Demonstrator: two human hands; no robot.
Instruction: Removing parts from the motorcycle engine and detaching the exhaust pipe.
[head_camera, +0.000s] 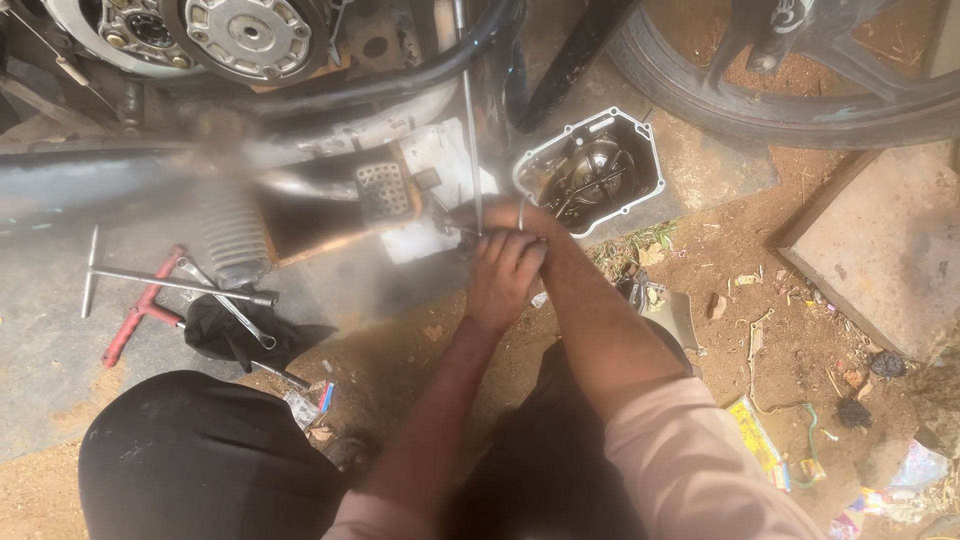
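1. Both hands meet at a thin metal rod (470, 130) that hangs down beside the motorcycle footrest (384, 192).
2. Left hand (500, 275) is clenched low around the rod's bottom end; right hand (520, 222) pinches it just above, fingers curled.
3. Step, as I judge it: working the rod's lower end, mid-adjustment.
4. Next move calls for steady two-hand hold and small twist.
5. Open engine cover (590, 170) lies on the ground right of the hands; T-wrench (170, 283) near the mat's left edge.
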